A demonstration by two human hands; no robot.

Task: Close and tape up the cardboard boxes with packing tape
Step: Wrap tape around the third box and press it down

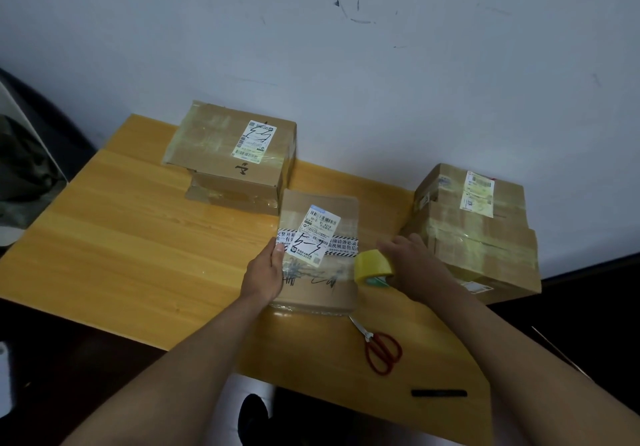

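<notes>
A black marker [439,393] lies nearest, at the front edge of the wooden table [121,223], with red-handled scissors [379,348] just beyond it, blades pointing toward the small box [320,255]. That box sits closed in the middle of the table, a white label and a striped band of printed tape across its top. The left hand [265,274] rests along the box's left edge, fingers straight and together, thumb on the top face. The right hand [412,263] grips a yellow roll of tape [374,267], fingers curled around it, held just beside the box's right edge. Farther right stands a stack of taped boxes [478,230]. At the back left, near the wall [346,64], sits another taped box [232,154].
</notes>
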